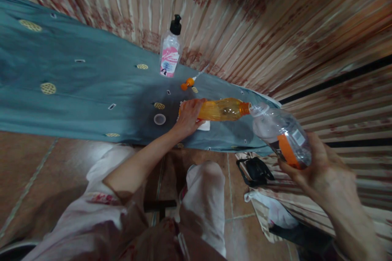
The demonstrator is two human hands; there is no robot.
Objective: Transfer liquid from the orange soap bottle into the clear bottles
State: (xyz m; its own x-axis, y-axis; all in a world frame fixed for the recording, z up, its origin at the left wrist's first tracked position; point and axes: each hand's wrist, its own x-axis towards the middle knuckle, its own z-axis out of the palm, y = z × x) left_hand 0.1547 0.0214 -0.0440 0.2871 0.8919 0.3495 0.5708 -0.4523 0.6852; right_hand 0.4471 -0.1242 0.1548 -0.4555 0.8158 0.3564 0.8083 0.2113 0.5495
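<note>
My left hand (pixel 190 117) is closed around the base end of an orange see-through bottle (pixel 225 109), which points to the right with its mouth uncapped. Wrapped round the lower end of a large clear plastic bottle (pixel 275 128) with an orange label is my right hand (pixel 321 171). The clear bottle is tilted, its neck meeting or nearly meeting the orange bottle's mouth. Whether liquid passes between them I cannot tell. An orange pump top (pixel 188 84) with a thin tube lies behind the orange bottle. A small round whitish cap (pixel 159 119) rests left of my left hand.
A clear pump bottle (pixel 170 51) with a pink label and black top stands at the back of the teal cloth-covered surface (pixel 92 73). Pleated curtains (pixel 232 16) rise behind and to the right. A black bag (pixel 255 170) lies below, near the tiled floor (pixel 27 171).
</note>
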